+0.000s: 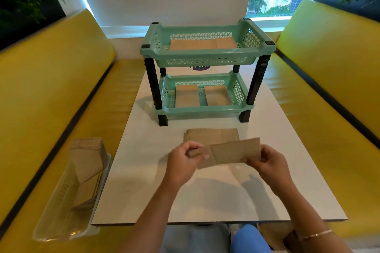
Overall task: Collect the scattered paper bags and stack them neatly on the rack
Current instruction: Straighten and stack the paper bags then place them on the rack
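Both hands are doing the work up close here: left hand (186,159) is pinching one end of a flat paper bag (230,153), and right hand (265,160) is pinching the other end, thumbs on top and fingers curled underneath. So the bag is hanging in the air between them, just above the white table (287,181), with its long axis running left to right and the right end tipping up a bit.

What matters for the next move, I'd say, is that the small pile of bags (211,134) is lying flat on the table just beyond the fingers, also long side across, so the held bag is already lining up with it and only needs to go forward and down. Neither hand is really nearer; it's sitting about centred.

Further back the green rack (205,55) is standing with bags already lying in both tiers, so things look well underway. Off on the left, on the yellow bench (41,109), a clear tray (61,211) is holding more bags in a loose heap.
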`<state>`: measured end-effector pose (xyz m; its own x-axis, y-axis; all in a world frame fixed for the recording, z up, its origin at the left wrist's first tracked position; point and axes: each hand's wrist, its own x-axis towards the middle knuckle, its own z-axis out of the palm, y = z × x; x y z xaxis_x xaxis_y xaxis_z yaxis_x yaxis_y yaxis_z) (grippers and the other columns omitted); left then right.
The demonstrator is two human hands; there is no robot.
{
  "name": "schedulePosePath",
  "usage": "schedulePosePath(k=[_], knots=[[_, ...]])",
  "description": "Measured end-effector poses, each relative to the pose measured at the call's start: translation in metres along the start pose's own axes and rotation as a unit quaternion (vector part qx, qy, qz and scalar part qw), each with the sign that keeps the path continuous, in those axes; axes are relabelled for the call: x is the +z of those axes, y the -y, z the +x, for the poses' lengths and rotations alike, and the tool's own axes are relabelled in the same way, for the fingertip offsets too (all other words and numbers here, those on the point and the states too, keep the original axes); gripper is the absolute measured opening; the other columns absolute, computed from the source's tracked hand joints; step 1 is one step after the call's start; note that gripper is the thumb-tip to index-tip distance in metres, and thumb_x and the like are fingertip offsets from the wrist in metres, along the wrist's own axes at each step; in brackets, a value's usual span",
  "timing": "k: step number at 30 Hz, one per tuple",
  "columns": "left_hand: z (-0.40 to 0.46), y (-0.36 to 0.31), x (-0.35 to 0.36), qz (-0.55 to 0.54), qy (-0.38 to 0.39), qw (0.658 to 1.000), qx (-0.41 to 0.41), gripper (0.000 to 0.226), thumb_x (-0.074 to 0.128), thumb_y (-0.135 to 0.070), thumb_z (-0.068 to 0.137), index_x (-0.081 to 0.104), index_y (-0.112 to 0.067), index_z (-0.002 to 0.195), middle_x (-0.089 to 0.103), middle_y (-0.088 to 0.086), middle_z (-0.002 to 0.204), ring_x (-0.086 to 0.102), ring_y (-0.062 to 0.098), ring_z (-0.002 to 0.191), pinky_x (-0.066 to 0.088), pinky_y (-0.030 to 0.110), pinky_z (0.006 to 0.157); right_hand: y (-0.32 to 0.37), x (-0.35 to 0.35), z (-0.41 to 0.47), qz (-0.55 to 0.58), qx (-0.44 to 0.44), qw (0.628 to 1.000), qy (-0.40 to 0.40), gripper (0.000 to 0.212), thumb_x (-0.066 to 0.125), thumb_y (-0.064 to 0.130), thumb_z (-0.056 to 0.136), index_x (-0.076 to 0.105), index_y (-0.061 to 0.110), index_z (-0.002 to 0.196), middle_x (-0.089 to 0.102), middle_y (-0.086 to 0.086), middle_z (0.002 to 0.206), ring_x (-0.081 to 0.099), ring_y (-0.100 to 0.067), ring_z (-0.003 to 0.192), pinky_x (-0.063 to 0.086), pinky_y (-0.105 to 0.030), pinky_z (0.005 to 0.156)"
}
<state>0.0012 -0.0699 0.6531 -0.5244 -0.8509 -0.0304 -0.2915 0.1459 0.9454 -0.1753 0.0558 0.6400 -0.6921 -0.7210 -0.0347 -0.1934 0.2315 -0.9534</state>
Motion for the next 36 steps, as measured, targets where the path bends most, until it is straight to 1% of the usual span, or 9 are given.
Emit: schedulePosePath(k=[2,6,8,13,19,25,29,33,36], knots=[[-0.006,0.01,0.011,-0.062,-0.026,0.998,-0.013,0.027,0.074,-0.007,0.076,0.062,-0.03,0.083,0.066,-0.011,0.087,0.059,0.006,0.082,0.047,0.01,0.073,-0.012,0.006,-0.006,-0.006,0.004,1.0,-0.019,0.033,0.073,-0.001,0.074,0.063,0.028,0.086,0.07,0.0,0.085,0.065,-0.028,0.086,0.055,-0.046,0.08],[-0.016,0.032,0.037,-0.099,-0.026,0.994,-0.044,0.052,0.071,-0.005,0.08,0.048,-0.034,0.115,0.057,-0.003,0.125,0.054,0.008,0.116,0.044,0.027,0.101,-0.028,0.022,-0.014,0.021,0.032,0.998,-0.041,0.05,0.071,-0.004,0.074,0.054,0.029,0.107,0.06,0.009,0.095,0.06,-0.017,0.089,0.053,-0.037,0.079],[-0.018,0.039,0.046,-0.106,-0.038,0.992,-0.056,0.053,0.068,-0.003,0.082,0.043,-0.028,0.122,0.056,0.0,0.126,0.054,0.013,0.118,0.045,0.031,0.101,-0.03,0.028,-0.016,0.051,0.051,0.996,-0.046,0.047,0.07,-0.005,0.074,0.053,0.03,0.101,0.059,0.008,0.094,0.058,-0.014,0.088,0.053,-0.037,0.079],[-0.019,0.029,0.048,-0.067,-0.067,0.996,0.006,0.044,0.063,-0.006,0.086,0.042,-0.028,0.118,0.047,-0.016,0.118,0.044,0.004,0.116,0.032,-0.002,0.088,-0.02,0.027,-0.015,0.073,0.0,0.994,-0.076,0.045,0.065,-0.012,0.075,0.053,0.03,0.086,0.061,0.005,0.089,0.059,-0.018,0.085,0.053,-0.037,0.077],[-0.02,0.034,0.045,-0.067,-0.036,0.997,-0.006,0.076,0.073,-0.01,0.078,0.028,-0.038,0.132,0.037,-0.011,0.137,0.034,0.004,0.13,0.032,0.024,0.109,-0.032,0.024,-0.02,0.079,0.01,0.996,-0.03,0.053,0.074,-0.006,0.07,0.052,0.032,0.099,0.057,0.012,0.105,0.056,-0.01,0.096,0.05,-0.029,0.079],[-0.019,0.027,0.043,-0.016,-0.083,0.993,0.086,0.053,0.063,0.002,0.083,0.043,-0.04,0.109,0.05,-0.011,0.091,0.051,-0.003,0.089,0.042,0.006,0.079,-0.021,0.02,-0.012,0.073,-0.016,0.995,-0.067,0.039,0.065,-0.013,0.074,0.056,0.024,0.082,0.062,0.005,0.084,0.059,-0.017,0.079,0.052,-0.037,0.078],[-0.021,0.028,0.04,0.037,-0.093,0.984,0.146,0.051,0.068,-0.002,0.081,0.049,-0.042,0.106,0.049,-0.014,0.095,0.049,-0.009,0.091,0.04,0.003,0.076,-0.017,0.015,-0.012,0.052,-0.047,0.996,-0.058,0.059,0.068,-0.013,0.072,0.05,0.028,0.11,0.064,0.0,0.087,0.062,-0.012,0.08,0.053,-0.019,0.072],[-0.024,0.028,0.037,0.178,-0.018,0.978,0.111,0.042,0.067,-0.022,0.084,0.052,-0.038,0.121,0.047,-0.009,0.116,0.037,-0.004,0.103,0.024,-0.005,0.086,-0.038,0.022,-0.019,0.014,0.013,1.0,-0.022,0.063,0.066,-0.01,0.073,0.045,0.028,0.119,0.053,0.017,0.101,0.054,-0.008,0.091,0.049,-0.027,0.081],[-0.015,0.013,0.031,0.31,-0.063,0.938,0.145,0.027,0.061,-0.03,0.087,0.058,-0.027,0.114,0.048,-0.009,0.121,0.037,0.008,0.118,0.012,0.023,0.114,-0.037,0.022,-0.015,-0.01,0.026,1.0,-0.005,0.045,0.06,-0.01,0.077,0.052,0.026,0.103,0.059,0.01,0.093,0.058,-0.021,0.091,0.05,-0.031,0.077]])
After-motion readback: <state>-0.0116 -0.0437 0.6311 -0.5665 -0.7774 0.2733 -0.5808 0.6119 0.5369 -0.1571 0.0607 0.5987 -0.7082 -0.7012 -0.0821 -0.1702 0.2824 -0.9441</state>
